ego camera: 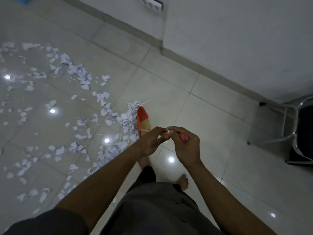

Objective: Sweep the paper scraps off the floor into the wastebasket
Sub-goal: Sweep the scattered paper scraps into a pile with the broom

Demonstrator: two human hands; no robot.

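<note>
Paper scraps [129, 119] heaped against the broom [142, 116] just beyond the left hand [149, 143], more strewn farther to its left
That hand and the right hand [186, 146] both wrap round the handle; short, low strokes should keep the heap together

Dim, greyish picture; ceiling-light glare spots on glossy floor [194, 116]; soft motion blur; wide-angle bending at edges.

The glossy pale tiled floor [169, 82] carries white paper scraps [79, 72] strewn widely to the left of the fingers [158, 131]. They are heaped thickest just beyond the fingers, against the orange broom [142, 116] head. Far to the right stand a chair's metal legs [285, 121].
</note>
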